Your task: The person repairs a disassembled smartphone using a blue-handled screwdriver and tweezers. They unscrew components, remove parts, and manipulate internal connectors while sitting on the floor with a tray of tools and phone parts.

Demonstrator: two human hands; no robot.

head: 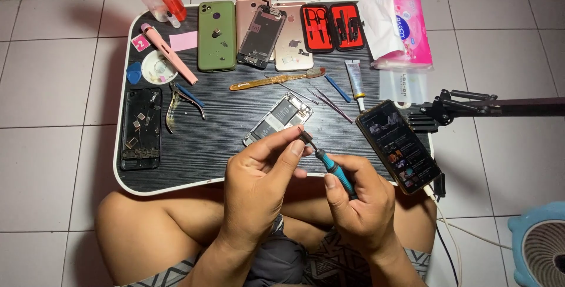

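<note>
Mid-step in small-parts work over the near edge of the black lap table (194, 140). Right hand (365, 204) wrapped around a teal-handled precision screwdriver (336, 172), shaft aimed toward 10 o'clock. Left hand (259, 184) pinched narrow at thumb and forefinger on a tiny dark piece (305, 137), meeting the driver's tip; possibly a bit or a screw, too small to tell. Just beyond the fingertips, at 12 o'clock, an opened phone body (278, 118) lying flat with its insides showing. At 3 o'clock from the hands, a lit phone (398, 146) held in a clamp arm. At 9 o'clock, a black tray of loose parts (141, 128), with cutters (179, 103) beside it. Farther off, toward 12 o'clock: a green phone case (216, 27), a red-lined tool kit (333, 26), tweezers (329, 103).

Judged as seating or fitting the piece on the tip. Next move calls for steady fingers, a straight tip, and a short carry toward 12 o'clock without dropping the piece.
</note>
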